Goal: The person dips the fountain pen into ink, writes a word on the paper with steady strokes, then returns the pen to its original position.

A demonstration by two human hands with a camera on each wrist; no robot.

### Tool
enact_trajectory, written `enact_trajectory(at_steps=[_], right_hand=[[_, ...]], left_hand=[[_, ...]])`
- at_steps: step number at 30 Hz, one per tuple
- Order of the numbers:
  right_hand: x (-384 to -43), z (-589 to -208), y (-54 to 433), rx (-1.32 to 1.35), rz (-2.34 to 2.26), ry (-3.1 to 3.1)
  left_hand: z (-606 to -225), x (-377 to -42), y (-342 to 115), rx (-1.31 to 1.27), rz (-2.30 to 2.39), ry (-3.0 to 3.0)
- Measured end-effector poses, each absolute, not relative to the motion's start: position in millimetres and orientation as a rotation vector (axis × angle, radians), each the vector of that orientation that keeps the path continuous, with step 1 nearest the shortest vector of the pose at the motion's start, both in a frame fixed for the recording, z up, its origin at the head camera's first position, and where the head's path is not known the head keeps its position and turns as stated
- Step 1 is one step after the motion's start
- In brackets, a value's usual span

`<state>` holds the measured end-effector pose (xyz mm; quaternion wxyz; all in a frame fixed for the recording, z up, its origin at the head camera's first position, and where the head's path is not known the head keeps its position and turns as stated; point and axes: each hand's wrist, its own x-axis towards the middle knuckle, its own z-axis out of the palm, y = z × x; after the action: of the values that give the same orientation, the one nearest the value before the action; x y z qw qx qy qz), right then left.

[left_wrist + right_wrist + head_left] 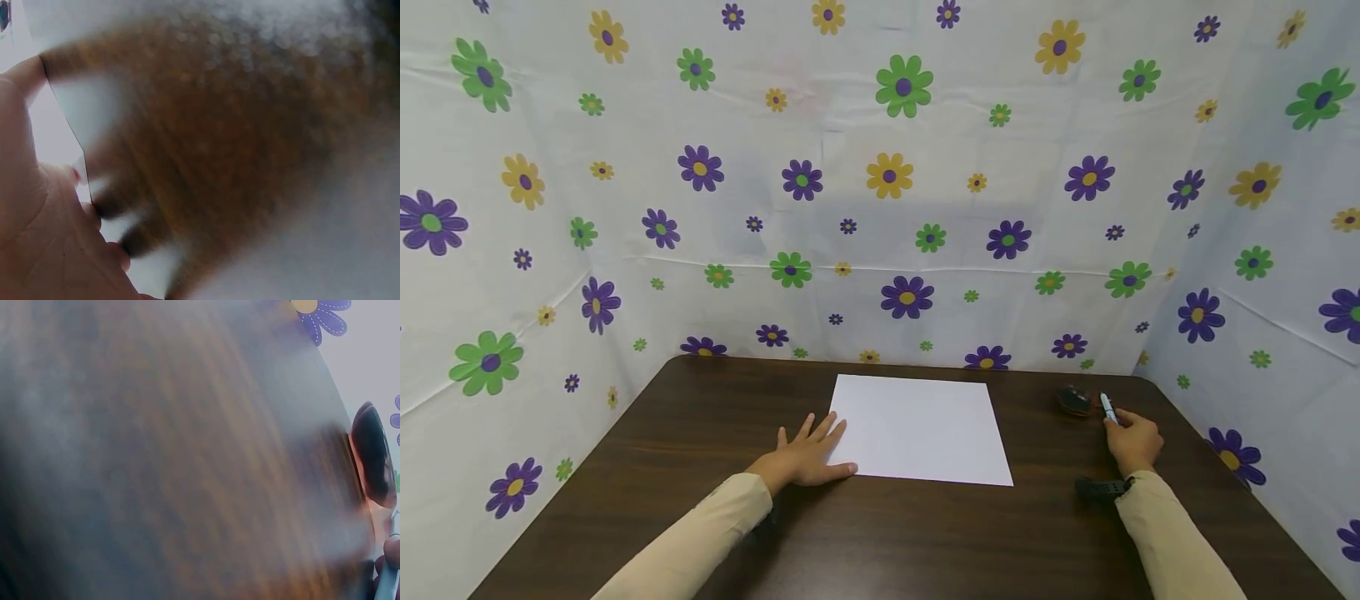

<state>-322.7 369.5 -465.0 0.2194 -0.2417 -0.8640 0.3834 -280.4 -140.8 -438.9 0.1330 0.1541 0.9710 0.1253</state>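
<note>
A blank white sheet of paper lies on the dark wooden table. Fingers spread, my left hand rests at the sheet's left edge, the thumb on its lower left corner. In the left wrist view the palm of that hand shows, with the sheet's white edge beyond. Over on the right side of the table, my right hand pinches a light-coloured pen that points away from me. Part of the pen and fingertips appear at the right border of the right wrist view.
Just left of the pen sits a glossy black computer mouse with a reddish glow, seen closer as a dark shell in the right wrist view. A flower-patterned white curtain encloses the table's back and sides. A black wrist device sits by the right cuff.
</note>
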Motion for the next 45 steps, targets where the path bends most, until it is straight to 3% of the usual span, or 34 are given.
enact_trajectory(at_steps=[24,39,45], right_hand=[[-317,-453,374,-0.759,1.266,-2.301],[-314,-455,369,-0.575,1.209,-2.430],[-314,-456,367,-0.489,1.433,-2.340]], left_hand=[[-438,-281,-141,0.425,0.334,2.801],[-462,-296,-147,0.446,0.361,2.831],[-450,-288,-143,0.442,0.362,2.821]])
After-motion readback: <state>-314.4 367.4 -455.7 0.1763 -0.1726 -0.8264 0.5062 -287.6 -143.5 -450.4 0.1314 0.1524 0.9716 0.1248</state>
